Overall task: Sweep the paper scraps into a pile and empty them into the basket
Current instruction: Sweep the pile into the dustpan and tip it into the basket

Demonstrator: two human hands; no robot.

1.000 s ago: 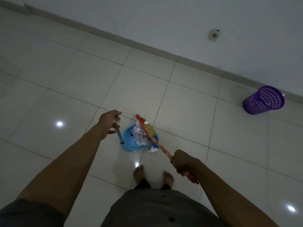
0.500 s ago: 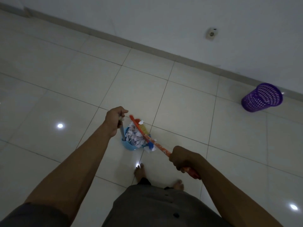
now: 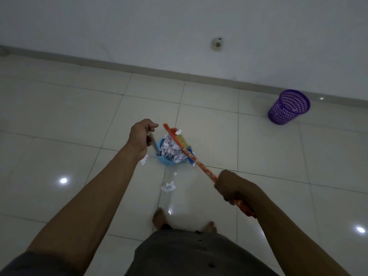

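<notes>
Left grip (image 3: pixel 141 136) is wrapped round the grey handle (image 3: pixel 153 144) of the blue dustpan (image 3: pixel 167 163), and that pan is heaped with white scraps (image 3: pixel 171 149). Right grip (image 3: pixel 231 186) is clenched on the orange broom (image 3: pixel 196 161), whose stick slants across the pan's right side, bristles at its far side. Loose scraps (image 3: pixel 168 186) lie on the floor (image 3: pixel 59 116) between pan and bare feet (image 3: pixel 159 218); one more shows just beside the left wrist. The purple basket (image 3: pixel 288 107) stands near the floor's far edge, well apart to the right.

A bare indoor room, likely a home: glossy tiled floor (image 3: pixel 59 108), plain white wall (image 3: pixel 139 26) with socket (image 3: pixel 217 44).
</notes>
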